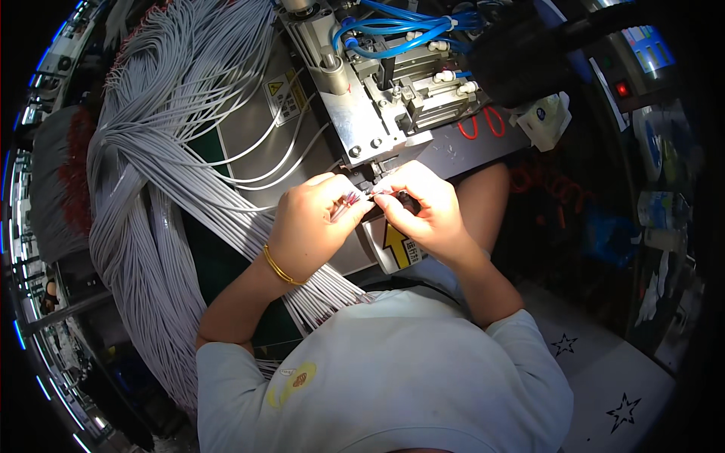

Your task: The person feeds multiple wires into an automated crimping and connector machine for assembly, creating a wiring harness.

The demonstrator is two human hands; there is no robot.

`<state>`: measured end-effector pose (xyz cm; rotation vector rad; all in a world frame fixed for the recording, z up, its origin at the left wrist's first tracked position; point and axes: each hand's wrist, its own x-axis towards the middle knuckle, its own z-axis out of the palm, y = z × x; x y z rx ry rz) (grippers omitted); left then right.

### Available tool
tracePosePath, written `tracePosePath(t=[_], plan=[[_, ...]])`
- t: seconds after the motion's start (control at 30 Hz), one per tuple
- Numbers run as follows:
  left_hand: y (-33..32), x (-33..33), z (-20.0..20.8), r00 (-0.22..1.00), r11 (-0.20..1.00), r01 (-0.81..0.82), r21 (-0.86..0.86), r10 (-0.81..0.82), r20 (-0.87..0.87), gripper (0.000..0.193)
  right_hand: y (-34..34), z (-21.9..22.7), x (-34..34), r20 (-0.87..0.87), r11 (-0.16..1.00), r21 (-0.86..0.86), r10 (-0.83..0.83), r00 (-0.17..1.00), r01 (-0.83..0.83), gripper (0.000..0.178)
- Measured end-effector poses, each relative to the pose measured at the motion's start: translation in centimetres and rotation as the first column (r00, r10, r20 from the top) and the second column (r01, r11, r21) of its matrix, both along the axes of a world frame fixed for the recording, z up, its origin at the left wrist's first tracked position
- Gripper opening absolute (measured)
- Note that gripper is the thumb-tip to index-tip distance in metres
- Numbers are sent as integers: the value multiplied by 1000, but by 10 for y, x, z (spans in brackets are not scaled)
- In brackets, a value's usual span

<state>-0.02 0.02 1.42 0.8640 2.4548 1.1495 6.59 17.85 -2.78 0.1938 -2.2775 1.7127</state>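
My left hand (308, 220), with a gold bracelet at the wrist, is closed in a pinch on a cable end whose thin coloured wires (350, 199) show by the thumb. My right hand (424, 205) is pinched too, its fingertips meeting the left ones at the wire tips. What the right fingers hold is too small to make out. Both hands are just below the front of a metal bench machine (364, 124) with air cylinders. A big bundle of grey cables (162, 162) lies to the left, and several of its cables run under my left forearm.
Blue air hoses (408, 34) cross the machine's top. Red cord loops (483, 123) and a white packet (545, 121) are on its right. A yellow arrow label (394, 245) sits below my right hand. Another bundle with red ends (64, 181) stands far left. A red-lit switch (622, 89) glows at upper right.
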Motion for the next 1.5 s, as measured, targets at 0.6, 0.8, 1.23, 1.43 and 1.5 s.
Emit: tracePosePath(t=[0.6,0.8,1.23,1.43,1.5], plan=[[1,-3,-3,906,991,-17,134,-42,422,12,12,6,-8,-113,975,219,62,992,-36,7],[3,-5,-2,974,989,79,128,-104,200,12,5,-6,-3,-96,992,129,20,995,-8,5],[4,-2,-2,883,981,-65,181,-28,469,7,6,-1,-5,-40,1000,-3,19,999,-20,8],[5,0,-3,907,966,-64,250,-48,418,6,5,-4,-3,-59,997,-44,64,996,-67,7],[4,0,-4,896,965,-64,254,-56,440,7,6,-2,-6,-69,997,2,83,994,-83,7]])
